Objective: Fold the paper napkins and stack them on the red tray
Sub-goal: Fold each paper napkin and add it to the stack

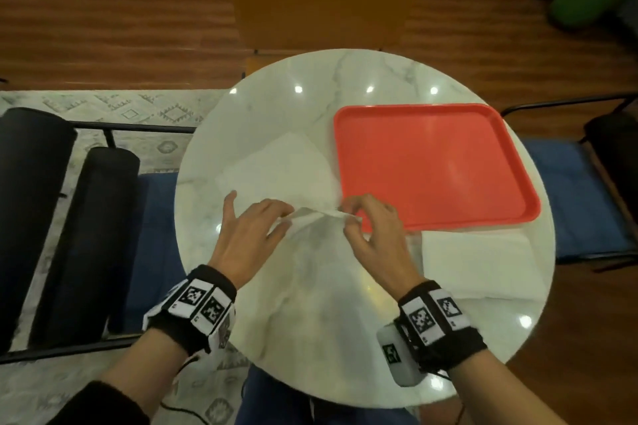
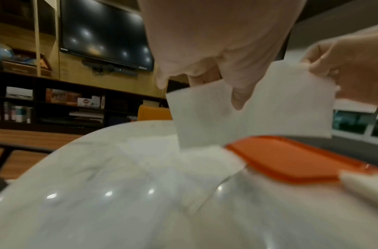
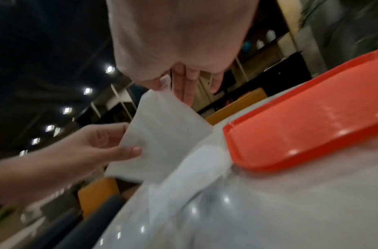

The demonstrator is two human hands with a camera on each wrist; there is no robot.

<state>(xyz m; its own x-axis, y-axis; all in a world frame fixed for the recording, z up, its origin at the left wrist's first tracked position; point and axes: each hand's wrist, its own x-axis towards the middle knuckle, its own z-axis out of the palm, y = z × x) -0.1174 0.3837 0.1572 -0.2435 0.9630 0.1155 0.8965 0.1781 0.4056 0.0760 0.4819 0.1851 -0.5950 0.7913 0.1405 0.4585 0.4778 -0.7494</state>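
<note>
Both hands lift one white paper napkin above the marble tabletop at frame centre: left hand and right hand each pinch its upper edge with curled fingers. The red tray lies bare at right.

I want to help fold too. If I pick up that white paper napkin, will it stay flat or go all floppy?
Probably floppy: the white paper napkin bends between the left hand and right hand pinching it. It likely weighs little, since fingertips alone lift it. It looks thin, so it may tear.
</note>
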